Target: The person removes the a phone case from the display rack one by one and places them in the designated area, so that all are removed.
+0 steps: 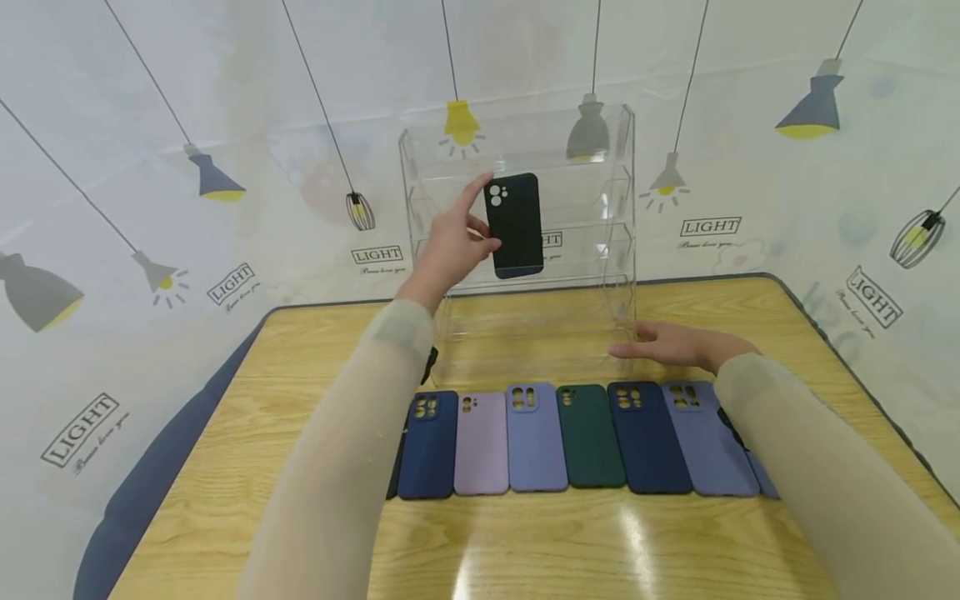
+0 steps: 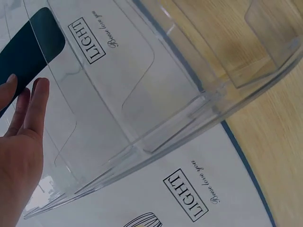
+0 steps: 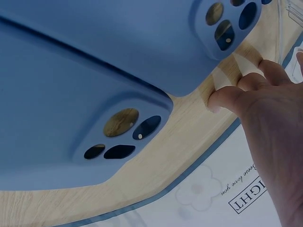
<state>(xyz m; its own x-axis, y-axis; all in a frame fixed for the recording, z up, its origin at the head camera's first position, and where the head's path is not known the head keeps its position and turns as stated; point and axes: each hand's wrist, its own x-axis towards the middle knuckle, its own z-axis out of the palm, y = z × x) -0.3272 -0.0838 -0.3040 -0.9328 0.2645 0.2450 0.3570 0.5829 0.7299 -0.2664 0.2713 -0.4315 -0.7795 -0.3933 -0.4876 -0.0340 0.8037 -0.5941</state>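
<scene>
My left hand (image 1: 452, 243) holds a dark green phone case (image 1: 517, 225) upright by its left edge, thumb and fingers on it, at the upper middle of a clear acrylic tiered rack (image 1: 628, 200). The left wrist view shows that case (image 2: 45, 35) partly behind a clear shelf edge. My right hand (image 1: 678, 344) is at the rack's lower right side, holding nothing, its fingers extended; whether they touch the rack I cannot tell. In the right wrist view its fingers (image 3: 227, 97) are near the wooden table, beside two blue cases (image 3: 47, 118).
Before the rack lies a row of phone cases on the wooden table (image 1: 277, 433): navy (image 1: 427, 454), pink (image 1: 482, 454), lavender (image 1: 537, 454), green (image 1: 592, 446) and several more. My sleeves cover both row ends. A lamp-printed backdrop (image 1: 322, 150) stands behind.
</scene>
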